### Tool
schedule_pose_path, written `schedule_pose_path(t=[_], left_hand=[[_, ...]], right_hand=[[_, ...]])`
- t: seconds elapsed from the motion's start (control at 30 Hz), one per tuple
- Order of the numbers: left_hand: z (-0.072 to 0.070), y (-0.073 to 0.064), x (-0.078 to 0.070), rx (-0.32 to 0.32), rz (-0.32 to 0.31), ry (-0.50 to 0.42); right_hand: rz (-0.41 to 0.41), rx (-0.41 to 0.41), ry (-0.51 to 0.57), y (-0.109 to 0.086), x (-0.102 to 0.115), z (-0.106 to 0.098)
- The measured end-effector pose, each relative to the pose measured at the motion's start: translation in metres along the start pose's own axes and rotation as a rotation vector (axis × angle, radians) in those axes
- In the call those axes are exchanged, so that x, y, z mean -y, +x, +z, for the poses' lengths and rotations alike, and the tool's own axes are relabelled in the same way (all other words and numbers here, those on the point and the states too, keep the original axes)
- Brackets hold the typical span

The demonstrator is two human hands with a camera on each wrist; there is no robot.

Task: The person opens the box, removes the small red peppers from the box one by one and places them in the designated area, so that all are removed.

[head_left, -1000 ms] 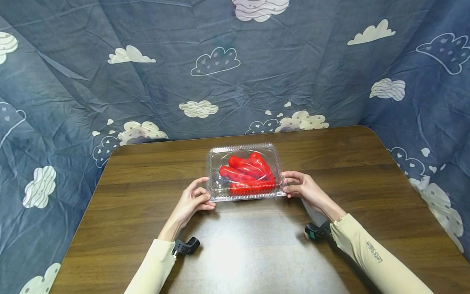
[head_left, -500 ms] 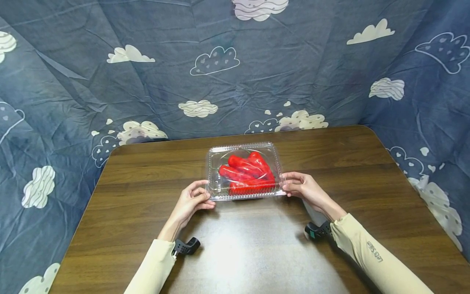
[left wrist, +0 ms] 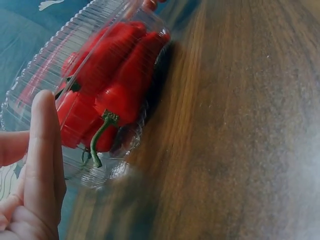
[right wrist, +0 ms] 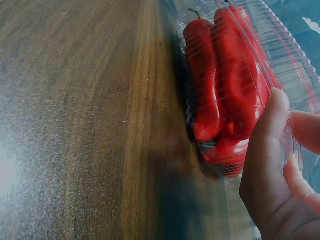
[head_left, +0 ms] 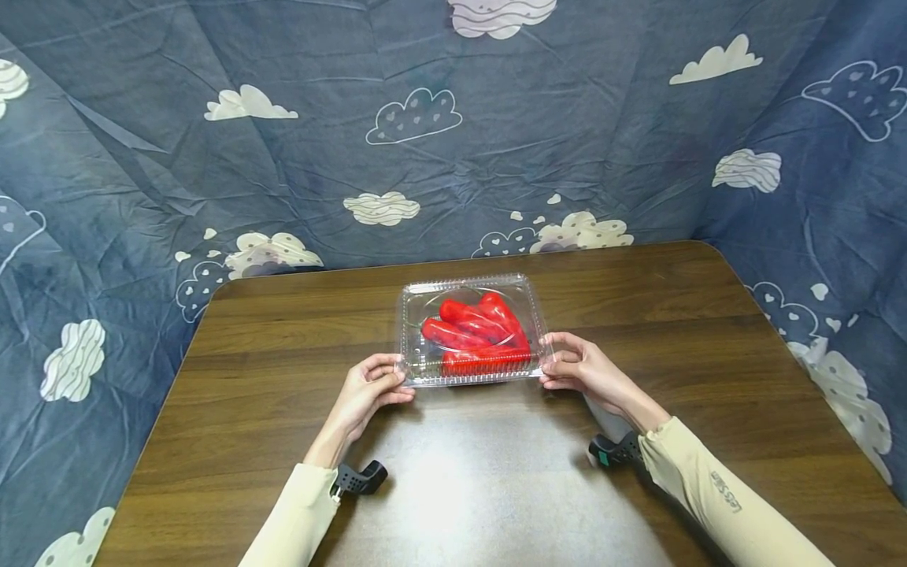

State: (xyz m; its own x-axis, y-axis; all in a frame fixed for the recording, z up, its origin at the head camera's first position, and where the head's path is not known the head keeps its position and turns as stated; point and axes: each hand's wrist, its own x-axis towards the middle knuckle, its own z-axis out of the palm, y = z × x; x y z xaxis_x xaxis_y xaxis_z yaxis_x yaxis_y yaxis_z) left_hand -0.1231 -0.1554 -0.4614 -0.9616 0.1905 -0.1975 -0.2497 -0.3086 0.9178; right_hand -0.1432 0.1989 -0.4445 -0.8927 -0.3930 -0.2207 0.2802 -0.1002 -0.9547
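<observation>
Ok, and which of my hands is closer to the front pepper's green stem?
Left. Your left hand grips the clear box by its left end, where the green stem lies; your right hand grips the opposite end, farther from it.

2 grips (head_left: 364,394) (head_left: 595,374), 1 ctnr (head_left: 464,283), prob. 4 peppers (head_left: 473,321)

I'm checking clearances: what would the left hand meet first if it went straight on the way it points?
The clear plastic container, whose near left corner the left hand pinches; the red peppers inside seem next, though depth is unclear.
</observation>
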Motion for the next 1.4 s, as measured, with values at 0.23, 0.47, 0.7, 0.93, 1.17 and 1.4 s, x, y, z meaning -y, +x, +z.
schedule_pose_path(t=[0.23, 0.47, 0.7, 0.93, 1.17, 1.4], left_hand=[[0.0013, -0.0019, -0.0011, -0.005, -0.027, -0.03], [0.0016, -0.003, 0.0008, 0.0, -0.015, -0.011], [0.0032, -0.0013, 0.0014, -0.032, -0.004, 0.042], [0.001, -0.0029, 0.0018, 0.036, 0.012, 0.086], [-0.002, -0.0042, 0.0038, 0.096, 0.025, 0.138], [-0.0005, -0.0034, 0.0039, 0.075, 0.034, 0.144]], right_hand=[[-0.021, -0.016, 0.009, 0.0005, -0.0018, -0.0008], [-0.019, -0.008, 0.022, 0.0022, -0.0019, -0.0004], [-0.018, -0.011, -0.008, 0.0041, -0.0014, 0.0006], [-0.016, -0.011, -0.04, 0.0032, 0.0001, -0.0004], [0.005, 0.008, -0.089, -0.0008, -0.0016, -0.0004], [-0.043, -0.033, -0.181, -0.0026, -0.0073, 0.0048]])
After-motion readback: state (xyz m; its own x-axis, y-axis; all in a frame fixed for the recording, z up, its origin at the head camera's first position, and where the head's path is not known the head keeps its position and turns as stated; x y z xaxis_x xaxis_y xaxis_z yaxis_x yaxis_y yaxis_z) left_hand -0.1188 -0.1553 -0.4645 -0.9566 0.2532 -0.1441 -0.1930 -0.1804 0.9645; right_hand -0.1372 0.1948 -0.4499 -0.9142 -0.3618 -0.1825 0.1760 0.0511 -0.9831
